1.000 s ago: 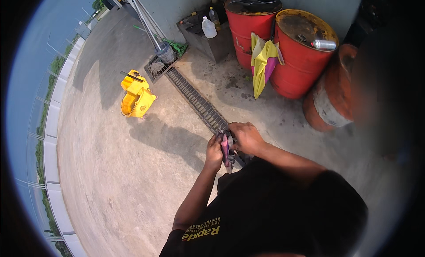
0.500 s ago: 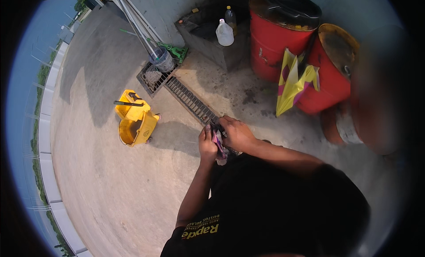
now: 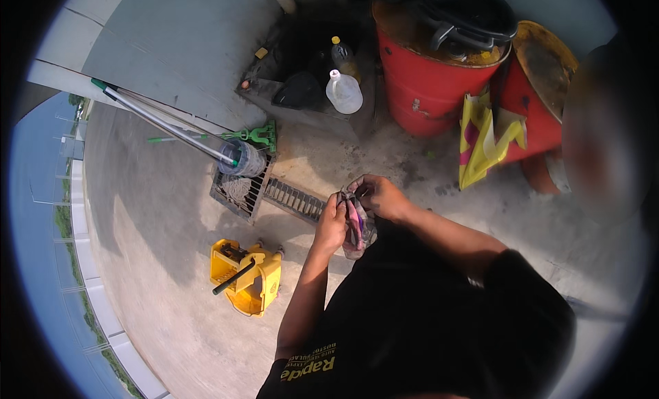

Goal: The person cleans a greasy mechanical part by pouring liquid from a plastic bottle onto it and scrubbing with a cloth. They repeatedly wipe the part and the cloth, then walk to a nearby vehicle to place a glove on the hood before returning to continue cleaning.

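Close in front of my black shirt, both hands are closed on a crumpled pink and dark grey rag (image 3: pixel 354 238). My left hand (image 3: pixel 331 226) pinches one side of it, with the thumb near the top. On the other side, my right hand (image 3: pixel 384 197) grips the upper edge with bent fingers. The rag hangs down between them, its lower end near my shirt. Some of the right fingertips are hidden in its folds.
A yellow mop bucket (image 3: pixel 255 279) stands left. Beyond it, a pail (image 3: pixel 247 158) with mop poles rests by a floor drain grate (image 3: pixel 296 201). A white jug (image 3: pixel 344 93) sits on a ledge. Red drums (image 3: pixel 419 86) and a yellow bag (image 3: pixel 486 141) are far right.
My view has turned, so the mop bucket shows lower and further right. The rag looks more spread out between my hands, and my right fingers have shifted on its upper edge.
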Available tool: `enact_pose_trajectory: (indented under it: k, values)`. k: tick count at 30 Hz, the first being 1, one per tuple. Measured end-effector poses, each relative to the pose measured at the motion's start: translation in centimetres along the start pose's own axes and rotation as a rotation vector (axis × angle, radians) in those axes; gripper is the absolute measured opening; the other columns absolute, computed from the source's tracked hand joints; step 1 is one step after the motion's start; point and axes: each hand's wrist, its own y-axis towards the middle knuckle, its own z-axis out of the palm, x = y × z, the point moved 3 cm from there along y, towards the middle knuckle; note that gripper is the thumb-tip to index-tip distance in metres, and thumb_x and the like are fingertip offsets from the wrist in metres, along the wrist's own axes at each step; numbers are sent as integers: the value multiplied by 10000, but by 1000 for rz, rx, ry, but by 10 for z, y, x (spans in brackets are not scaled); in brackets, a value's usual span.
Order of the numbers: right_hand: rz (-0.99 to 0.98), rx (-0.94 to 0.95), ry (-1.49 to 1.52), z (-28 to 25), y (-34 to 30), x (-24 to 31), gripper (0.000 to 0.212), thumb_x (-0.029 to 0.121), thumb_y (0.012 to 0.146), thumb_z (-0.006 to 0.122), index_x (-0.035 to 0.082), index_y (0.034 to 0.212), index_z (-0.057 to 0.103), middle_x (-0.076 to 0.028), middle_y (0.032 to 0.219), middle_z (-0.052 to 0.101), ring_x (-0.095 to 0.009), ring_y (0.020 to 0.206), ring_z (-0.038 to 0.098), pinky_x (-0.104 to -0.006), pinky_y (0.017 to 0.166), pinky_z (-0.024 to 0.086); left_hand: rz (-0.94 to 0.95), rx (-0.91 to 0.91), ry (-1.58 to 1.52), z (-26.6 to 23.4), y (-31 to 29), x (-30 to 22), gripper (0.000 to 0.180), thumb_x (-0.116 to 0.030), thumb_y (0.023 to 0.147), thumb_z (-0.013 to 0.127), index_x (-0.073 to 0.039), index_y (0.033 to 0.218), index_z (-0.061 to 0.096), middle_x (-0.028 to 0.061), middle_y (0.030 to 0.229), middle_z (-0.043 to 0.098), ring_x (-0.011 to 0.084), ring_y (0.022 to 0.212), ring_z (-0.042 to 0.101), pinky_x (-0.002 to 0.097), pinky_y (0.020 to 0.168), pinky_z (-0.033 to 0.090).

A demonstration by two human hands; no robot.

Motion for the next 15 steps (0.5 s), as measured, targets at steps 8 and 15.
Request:
enact_pose_trajectory:
  k: [8, 15]
  values:
    - [-113, -74, -20, 7, 174, 66, 277, 8, 908, 669, -22, 1181, 626, -114, 1007, 711, -166, 903, 680, -317, 843, 550, -44, 26, 227, -118, 152, -70, 239, -165, 1100, 441, 5, 1138, 605, 40, 935, 645, 108, 843, 592, 266, 785, 497]
    - [-146, -431, 328, 11, 293, 125, 260, 17, 946, 661, -37, 1196, 615, -72, 1029, 677, -118, 874, 643, -295, 800, 552, 79, -23, -194, -174, 306, -81, 340, -314, 1105, 455, -27, 1085, 636, 86, 961, 705, 203, 859, 672, 352, 786, 516]
